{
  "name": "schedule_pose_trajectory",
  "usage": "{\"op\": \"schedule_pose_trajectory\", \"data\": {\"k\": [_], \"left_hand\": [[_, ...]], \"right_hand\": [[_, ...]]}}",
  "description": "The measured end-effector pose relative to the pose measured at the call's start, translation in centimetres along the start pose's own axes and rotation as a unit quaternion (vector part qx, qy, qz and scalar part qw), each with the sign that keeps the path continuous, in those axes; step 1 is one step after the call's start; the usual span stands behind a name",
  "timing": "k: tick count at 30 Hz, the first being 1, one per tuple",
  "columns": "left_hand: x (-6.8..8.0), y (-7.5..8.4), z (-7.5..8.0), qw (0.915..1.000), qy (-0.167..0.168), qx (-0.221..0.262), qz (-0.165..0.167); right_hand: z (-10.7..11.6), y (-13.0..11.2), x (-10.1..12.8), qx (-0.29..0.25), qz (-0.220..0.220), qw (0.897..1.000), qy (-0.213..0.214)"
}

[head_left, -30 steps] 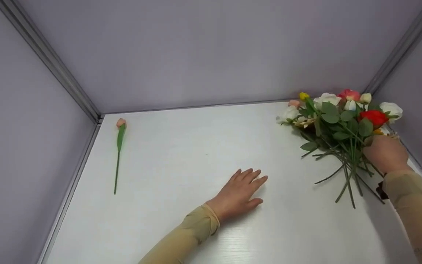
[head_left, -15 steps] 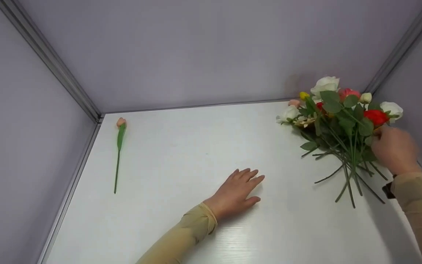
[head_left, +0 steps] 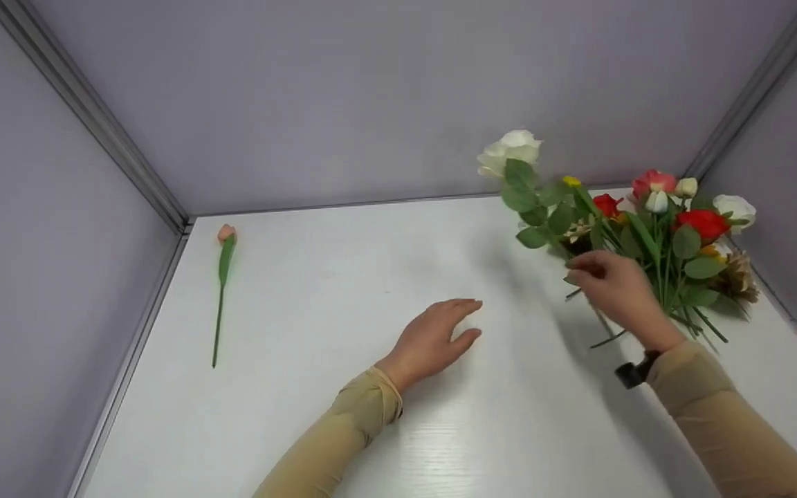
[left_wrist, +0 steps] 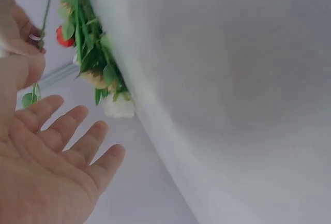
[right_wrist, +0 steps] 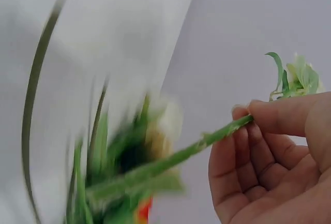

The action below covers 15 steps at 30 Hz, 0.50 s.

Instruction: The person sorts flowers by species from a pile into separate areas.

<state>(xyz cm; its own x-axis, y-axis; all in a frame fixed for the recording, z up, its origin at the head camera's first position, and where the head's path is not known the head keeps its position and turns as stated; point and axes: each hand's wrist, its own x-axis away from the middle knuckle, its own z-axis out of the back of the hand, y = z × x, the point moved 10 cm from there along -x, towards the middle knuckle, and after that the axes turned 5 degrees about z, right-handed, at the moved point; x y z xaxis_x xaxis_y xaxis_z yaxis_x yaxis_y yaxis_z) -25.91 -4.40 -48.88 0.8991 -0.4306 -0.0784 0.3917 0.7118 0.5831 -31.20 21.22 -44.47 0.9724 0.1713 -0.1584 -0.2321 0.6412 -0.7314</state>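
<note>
Grey walls close off the white bench (head_left: 343, 277) on three sides. On it the right hand (head_left: 613, 290) pinches a white rose (head_left: 511, 149) by its green stem (right_wrist: 170, 159), thumb against fingertips, and holds it clear of the bench so that the bloom stands above the bunch (head_left: 661, 228) and leans toward the bench's middle; the pinch low on the stem looks meant to draw this one flower free of the others. The left hand (head_left: 433, 339) holds nothing, its fingers loosely spread and its palm raised a little off the surface near the bench's middle. The bunch lies by the far right corner, and a single tulip (head_left: 222, 277) lies along the left edge. Half a second ago the right hand was on the bunch's right side with the rose only just lifted; now hand and rose have swung leftward, and the left hand, flat before, has lifted its fingers.
</note>
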Motion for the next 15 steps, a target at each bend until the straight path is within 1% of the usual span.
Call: {"op": "schedule_pose_trajectory", "data": {"k": [1, 2, 3, 5, 7, 9, 12, 13, 14, 15], "left_hand": [[-0.3, -0.4, 0.7, 0.9986, 0.013, 0.048, 0.020], [-0.6, -0.9, 1.4, 0.9939, 0.026, 0.098, 0.042], [-0.9, -1.5, 1.9, 0.9859, 0.039, 0.151, 0.062], [-1.3, -2.4, 2.9, 0.9638, 0.065, 0.242, 0.092], [-1.5, -3.3, 3.4, 0.9391, 0.083, 0.315, 0.110], [-1.5, -4.2, 3.6, 0.9165, 0.094, 0.368, 0.126], [-1.3, -5.3, 3.7, 0.8884, 0.109, 0.422, 0.145], [-1.3, -5.7, 3.7, 0.8799, 0.113, 0.437, 0.147], [-1.2, -5.9, 3.7, 0.8733, 0.116, 0.449, 0.148], [-1.2, -6.1, 3.8, 0.8694, 0.117, 0.457, 0.147]], "right_hand": [[-1.6, -0.7, -0.1, -0.034, -0.002, 0.999, -0.006], [-3.3, -1.4, -0.2, -0.068, -0.003, 0.998, -0.010], [-4.9, -2.1, -0.2, -0.099, -0.002, 0.995, -0.015], [-7.9, -3.4, -0.1, -0.160, -0.006, 0.987, -0.024], [-10.5, -4.5, 0.1, -0.202, -0.007, 0.979, -0.034], [-12.7, -5.4, 0.3, -0.229, -0.009, 0.972, -0.046], [-15.1, -6.4, 0.6, -0.261, -0.015, 0.963, -0.060], [-15.7, -6.6, 0.7, -0.269, -0.017, 0.961, -0.062], [-16.1, -6.8, 0.7, -0.279, -0.020, 0.958, -0.064], [-16.5, -7.0, 0.7, -0.288, -0.021, 0.955, -0.064]]}}
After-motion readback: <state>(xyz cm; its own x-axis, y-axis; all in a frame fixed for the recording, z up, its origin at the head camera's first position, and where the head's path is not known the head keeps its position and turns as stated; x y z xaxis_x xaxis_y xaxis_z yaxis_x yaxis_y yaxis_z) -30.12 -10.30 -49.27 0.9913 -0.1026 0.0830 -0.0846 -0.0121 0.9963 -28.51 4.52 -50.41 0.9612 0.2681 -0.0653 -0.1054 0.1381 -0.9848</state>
